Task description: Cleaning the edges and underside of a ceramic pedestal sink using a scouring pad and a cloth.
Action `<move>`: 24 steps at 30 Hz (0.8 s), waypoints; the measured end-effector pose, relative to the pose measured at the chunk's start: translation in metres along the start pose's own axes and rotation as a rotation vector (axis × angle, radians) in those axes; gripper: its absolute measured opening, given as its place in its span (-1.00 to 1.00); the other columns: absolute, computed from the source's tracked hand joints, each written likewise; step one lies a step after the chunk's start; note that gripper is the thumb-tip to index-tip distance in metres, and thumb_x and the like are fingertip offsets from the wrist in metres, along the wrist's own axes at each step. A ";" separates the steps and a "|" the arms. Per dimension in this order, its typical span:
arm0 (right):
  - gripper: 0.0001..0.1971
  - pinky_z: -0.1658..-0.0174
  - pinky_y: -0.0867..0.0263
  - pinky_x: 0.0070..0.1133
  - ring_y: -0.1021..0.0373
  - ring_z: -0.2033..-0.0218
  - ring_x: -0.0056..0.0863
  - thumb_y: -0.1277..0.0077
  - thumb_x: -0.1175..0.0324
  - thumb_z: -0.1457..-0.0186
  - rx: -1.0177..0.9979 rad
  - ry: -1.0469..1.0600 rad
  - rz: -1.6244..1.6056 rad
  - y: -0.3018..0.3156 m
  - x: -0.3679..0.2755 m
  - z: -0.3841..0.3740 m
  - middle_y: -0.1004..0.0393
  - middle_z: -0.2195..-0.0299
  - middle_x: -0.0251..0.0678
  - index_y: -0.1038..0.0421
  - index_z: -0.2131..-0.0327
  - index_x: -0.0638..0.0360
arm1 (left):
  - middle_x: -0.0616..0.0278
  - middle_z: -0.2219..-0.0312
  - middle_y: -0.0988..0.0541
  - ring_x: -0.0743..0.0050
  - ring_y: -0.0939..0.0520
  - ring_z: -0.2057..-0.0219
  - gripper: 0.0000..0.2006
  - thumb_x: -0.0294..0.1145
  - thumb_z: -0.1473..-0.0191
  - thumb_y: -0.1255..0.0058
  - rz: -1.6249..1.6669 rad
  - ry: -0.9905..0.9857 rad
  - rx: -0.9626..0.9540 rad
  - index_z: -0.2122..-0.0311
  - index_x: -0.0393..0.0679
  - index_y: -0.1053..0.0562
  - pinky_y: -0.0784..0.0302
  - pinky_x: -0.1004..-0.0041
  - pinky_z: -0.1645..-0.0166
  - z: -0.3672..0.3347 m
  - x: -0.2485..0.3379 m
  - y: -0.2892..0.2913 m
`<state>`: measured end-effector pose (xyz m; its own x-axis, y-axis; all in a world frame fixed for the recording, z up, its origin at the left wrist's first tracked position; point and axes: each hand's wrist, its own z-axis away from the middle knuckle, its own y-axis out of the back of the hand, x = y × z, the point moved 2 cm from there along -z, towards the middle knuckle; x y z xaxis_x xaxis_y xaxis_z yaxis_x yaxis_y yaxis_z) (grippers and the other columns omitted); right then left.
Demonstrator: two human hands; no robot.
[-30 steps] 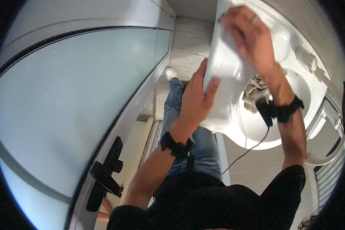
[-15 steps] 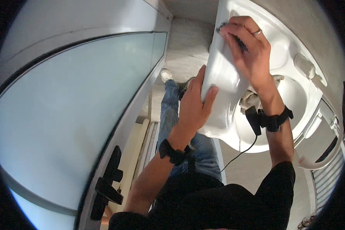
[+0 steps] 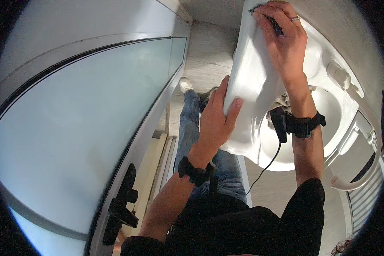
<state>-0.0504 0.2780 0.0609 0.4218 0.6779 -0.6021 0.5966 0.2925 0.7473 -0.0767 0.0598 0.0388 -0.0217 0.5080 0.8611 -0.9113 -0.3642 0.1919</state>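
Note:
In my right hand (image 3: 288,49) is a dark scouring pad (image 3: 255,8), pinched between bent fingers and pressed on the upper left rim of a white washbasin (image 3: 251,94). Most of the pad is hidden beneath the fingers. Lower down, my left hand (image 3: 215,119) grips the basin's left edge, thumb on top and fingers over the outer side. A crumpled greyish cloth (image 3: 281,102) lies in the round bowl, partly covered by my right forearm.
A white tap (image 3: 339,75) stands at the basin's right side, with a pale hose (image 3: 376,141) curving beside it. Left of me is a frosted door panel (image 3: 81,119) with a black handle (image 3: 123,207). A thin cable (image 3: 265,169) hangs from my right wrist strap.
My right hand has slid the scouring pad away from me along the rim, toward the basin's far end. My left hand has stayed on the edge.

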 end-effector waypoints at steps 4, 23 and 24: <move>-0.84 0.21 -0.41 -0.49 -0.46 0.26 -0.29 -0.16 0.57 0.11 -0.117 0.124 -0.029 -0.002 -0.025 0.033 -0.48 0.31 -0.27 -0.50 0.37 0.16 | -0.24 0.13 -0.44 -0.14 -0.55 0.14 -0.35 0.00 -0.25 0.15 -0.013 -0.047 0.032 -0.23 -0.34 -0.14 -0.48 0.16 0.08 0.001 -0.003 0.003; -0.93 0.22 -0.40 -0.46 -0.46 0.33 -0.24 -0.09 0.53 -0.02 0.014 0.143 -0.037 -0.002 0.003 0.000 -0.49 0.31 -0.26 -0.51 0.36 0.18 | -0.25 -0.05 -0.41 -0.09 -0.47 -0.07 -0.40 -0.06 -0.27 0.15 0.071 0.035 -0.012 -0.23 -0.33 -0.18 -0.31 0.21 -0.17 0.000 0.003 -0.001; -0.93 0.22 -0.40 -0.46 -0.46 0.33 -0.24 -0.09 0.53 -0.02 0.018 0.141 -0.047 -0.007 -0.002 0.004 -0.49 0.31 -0.26 -0.51 0.36 0.18 | -0.25 -0.05 -0.41 -0.09 -0.47 -0.07 -0.40 -0.06 -0.27 0.15 0.062 0.038 -0.007 -0.23 -0.33 -0.18 -0.31 0.21 -0.17 0.000 0.000 0.002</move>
<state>-0.0524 0.2715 0.0560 0.2938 0.7522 -0.5898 0.6258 0.3150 0.7135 -0.0784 0.0587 0.0391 -0.0939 0.5137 0.8528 -0.9106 -0.3906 0.1350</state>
